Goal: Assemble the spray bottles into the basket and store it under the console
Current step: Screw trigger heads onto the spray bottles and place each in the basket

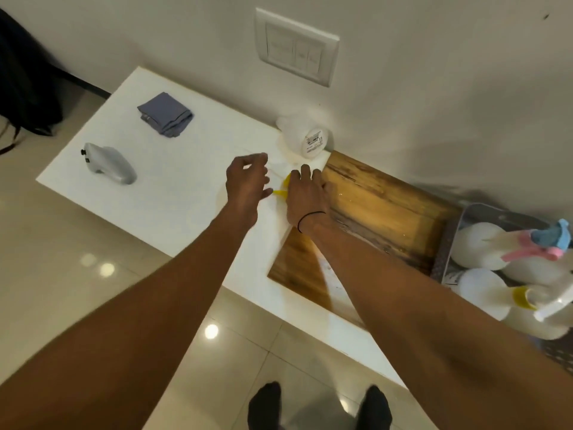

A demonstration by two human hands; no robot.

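Nearest to us, both forearms reach forward over the white surface (173, 193). Our right hand (305, 197) lies palm-down on a yellow spray head (280, 191), of which only a yellow edge and tip show to the left of the fingers; whether the fingers have closed on it we cannot tell. Our left hand (246, 181) hovers just left of that part, fingers loosely curled and holding nothing. The visible yellow tip points toward the left hand; the long axis of the spray head cannot be determined under the hand. Well to the right of the hands, the basket (449, 243) already contains several white spray bottles (479, 249) lying on their sides, heads in pink, blue and yellow, necks pointing right. Beyond the hands, against the wall, one white bottle (302, 136) lies tipped over without a head, its labelled base turned toward us and its long axis running away toward the wall. We judge the task partly complete: this last bottle requires its head, then placement in the basket, and the basket is not yet stored under the console.
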